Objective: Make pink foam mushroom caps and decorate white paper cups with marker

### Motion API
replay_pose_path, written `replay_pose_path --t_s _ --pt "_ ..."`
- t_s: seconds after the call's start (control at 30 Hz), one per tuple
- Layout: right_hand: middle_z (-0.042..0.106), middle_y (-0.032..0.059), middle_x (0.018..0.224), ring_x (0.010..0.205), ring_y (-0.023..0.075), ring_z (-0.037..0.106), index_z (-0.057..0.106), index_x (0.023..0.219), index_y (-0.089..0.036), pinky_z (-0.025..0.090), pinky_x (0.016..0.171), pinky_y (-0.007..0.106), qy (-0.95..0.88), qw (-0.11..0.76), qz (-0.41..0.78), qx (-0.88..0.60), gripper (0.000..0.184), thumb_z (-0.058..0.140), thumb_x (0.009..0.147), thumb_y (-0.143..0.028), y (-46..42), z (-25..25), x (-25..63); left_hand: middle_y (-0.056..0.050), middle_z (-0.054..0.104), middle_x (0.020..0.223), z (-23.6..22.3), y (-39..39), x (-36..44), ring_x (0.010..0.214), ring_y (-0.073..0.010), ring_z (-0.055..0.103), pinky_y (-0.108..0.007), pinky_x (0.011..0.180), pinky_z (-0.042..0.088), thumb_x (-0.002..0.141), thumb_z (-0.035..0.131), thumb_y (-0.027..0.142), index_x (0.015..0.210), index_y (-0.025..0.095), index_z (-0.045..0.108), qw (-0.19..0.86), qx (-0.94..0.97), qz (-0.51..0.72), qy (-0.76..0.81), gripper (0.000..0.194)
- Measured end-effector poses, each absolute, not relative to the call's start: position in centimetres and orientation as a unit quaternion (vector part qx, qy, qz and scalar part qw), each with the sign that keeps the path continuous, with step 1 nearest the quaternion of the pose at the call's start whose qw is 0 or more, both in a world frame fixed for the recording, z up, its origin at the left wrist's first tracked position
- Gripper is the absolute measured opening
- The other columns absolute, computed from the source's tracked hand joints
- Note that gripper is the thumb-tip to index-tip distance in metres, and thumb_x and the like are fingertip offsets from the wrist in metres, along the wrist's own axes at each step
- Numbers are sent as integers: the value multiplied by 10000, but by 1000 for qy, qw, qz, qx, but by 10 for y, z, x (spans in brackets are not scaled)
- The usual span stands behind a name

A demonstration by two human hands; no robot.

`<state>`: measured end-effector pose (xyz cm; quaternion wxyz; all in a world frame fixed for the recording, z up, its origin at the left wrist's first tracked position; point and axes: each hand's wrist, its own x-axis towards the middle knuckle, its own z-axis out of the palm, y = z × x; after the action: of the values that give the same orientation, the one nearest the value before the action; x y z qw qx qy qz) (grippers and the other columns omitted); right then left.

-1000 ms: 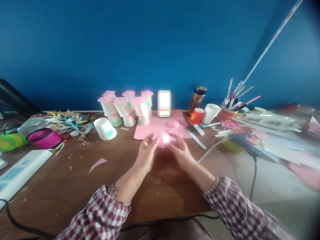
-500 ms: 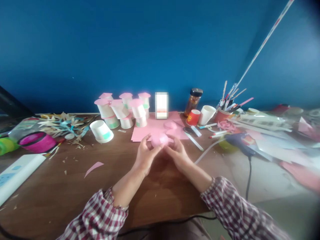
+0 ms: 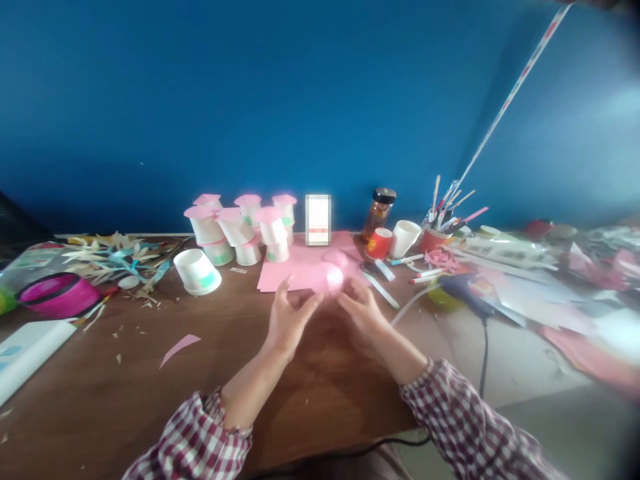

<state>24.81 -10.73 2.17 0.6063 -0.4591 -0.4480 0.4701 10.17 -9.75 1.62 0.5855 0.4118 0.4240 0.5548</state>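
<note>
Desk (image 3: 210, 407): hands (image 3: 289, 321) curled, prob. round paper (image 3: 327, 279)

No word, brand or number can be read with certainty here; only some marks are seen. The red paper cup (image 3: 379, 244) bears a yellow emblem, too small to make out. On the white paper cup (image 3: 195, 271) at the left there is a green printed patch, without legible letters. The small paper slip (image 3: 239, 270) near this cup has dark marks, also not readable. The upright white rectangle (image 3: 318, 219) by the wall is pixelated, with one reddish band, and any writing on it is hidden.
</note>
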Motion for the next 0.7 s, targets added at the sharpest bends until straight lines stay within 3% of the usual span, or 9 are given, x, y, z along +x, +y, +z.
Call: replay_pose_path --t_s 0.13,0.23,0.43,0.7 --pt "588 -21 680 570 97 505 590 814 -176 382 509 222 -423 634 392 -515 295 745 613 -326 -91 34 285 -91 655 1036 14 -106 102 895 -160 621 -296 828 475 722 705 297 1324 214 366 502 526 568 385 696" --pt "589 -14 643 559 102 508 595 784 -160 348 472 214 -405 624 381 -549 309 754 577 -326 -77 37 312 -61 660 980 11 -116 103 769 -144 614 -269 752 476 748 673 287 1279 241 451 420 631 534 375 577" --pt "568 -8 610 548 91 497 603 752 -142 322 442 184 -417 545 415 -597 260 719 606 -324 -61 29 331 -24 675 803 2 -127 104 659 -143 597 -251 679 463 778 617 252 1203 253 553 388 770 415 289 430" --pt "500 -45 525 456 73 464 517 685 -163 331 418 178 -448 519 396 -611 166 630 642 -276 -34 23 318 3 659 789 -8 -122 104 687 -129 600 -239 643 470 854 513 278 1267 208 419 262 844 377 278 429"
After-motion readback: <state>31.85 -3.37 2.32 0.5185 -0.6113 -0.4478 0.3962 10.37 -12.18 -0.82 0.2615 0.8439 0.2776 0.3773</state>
